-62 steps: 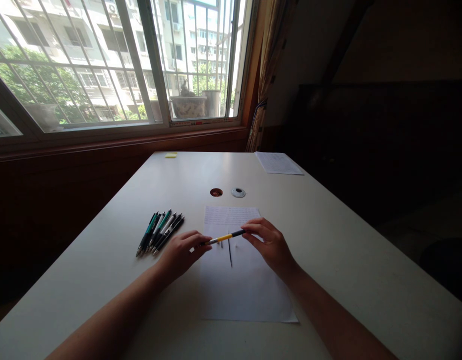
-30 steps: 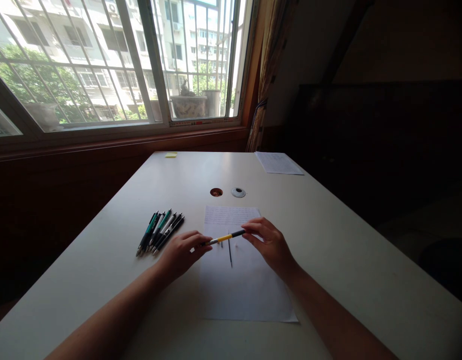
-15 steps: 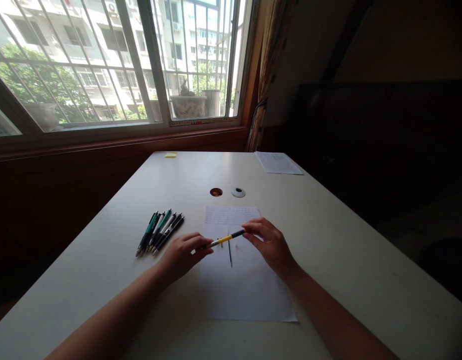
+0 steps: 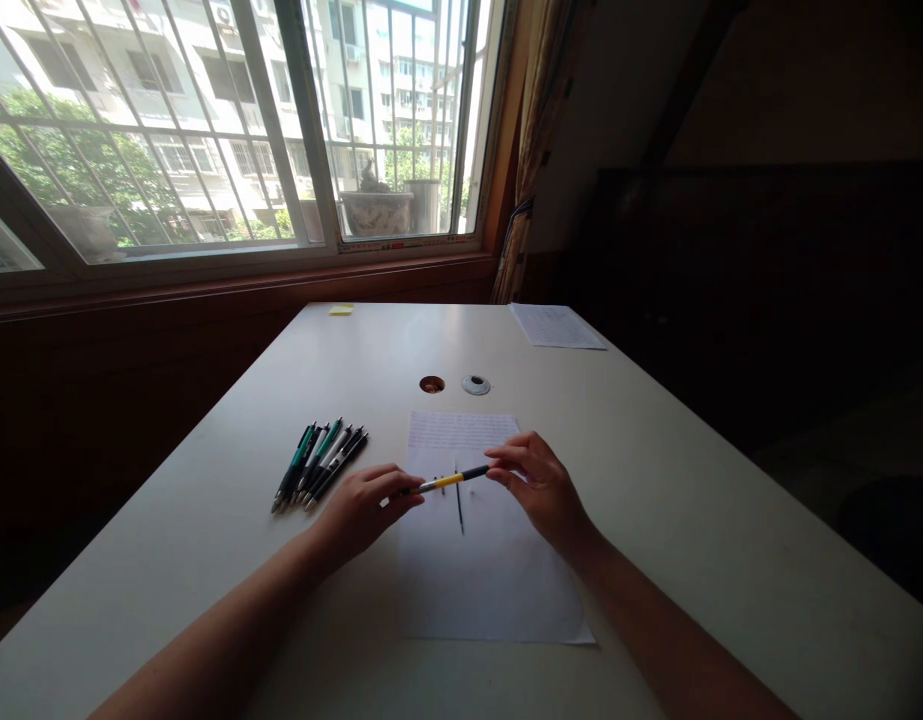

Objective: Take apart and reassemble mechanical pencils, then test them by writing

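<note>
A pen with a yellow middle, a dark right part and a silvery left part is held level between both hands, above a sheet of paper. My left hand pinches its left end, and the fingers hide that tip. On the dark end, the fingertips of my right hand are closed. Beneath the pen a thin dark refill lies on the paper, with a few tiny parts beside it too small to name. Lines of writing cover the top of the sheet.
Several click pens in green, black and white lie bunched left of my left hand. Farther back are a round hole in the table, its grey cover, a yellow sticky note and more written papers. A barred window stands behind.
The pen has tipped slightly nearer to level, its right end a little lower. My right hand has shifted slightly; both hands keep their hold.
</note>
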The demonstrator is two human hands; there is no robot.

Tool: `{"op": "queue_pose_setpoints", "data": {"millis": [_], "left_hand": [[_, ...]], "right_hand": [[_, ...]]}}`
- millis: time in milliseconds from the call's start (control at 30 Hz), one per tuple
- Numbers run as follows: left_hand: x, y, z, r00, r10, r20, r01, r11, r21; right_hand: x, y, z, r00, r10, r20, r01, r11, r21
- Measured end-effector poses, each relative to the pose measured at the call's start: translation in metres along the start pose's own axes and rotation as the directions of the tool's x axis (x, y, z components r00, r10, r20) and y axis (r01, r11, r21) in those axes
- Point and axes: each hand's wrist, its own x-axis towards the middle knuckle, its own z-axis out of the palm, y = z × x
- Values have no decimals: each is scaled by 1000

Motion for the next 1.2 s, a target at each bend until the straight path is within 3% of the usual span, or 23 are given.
{"op": "queue_pose_setpoints", "data": {"millis": [433, 1200], "left_hand": [[0, 0, 0, 1000, -10, -11, 9, 999, -30], [2, 3, -1, 1000, -1, 1, 2, 999, -52]], "right_hand": [[1, -4, 0, 998, -63, -18, 62, 997, -35], [-1, -3, 1, 997, -2, -78, -5, 995, -97]]}}
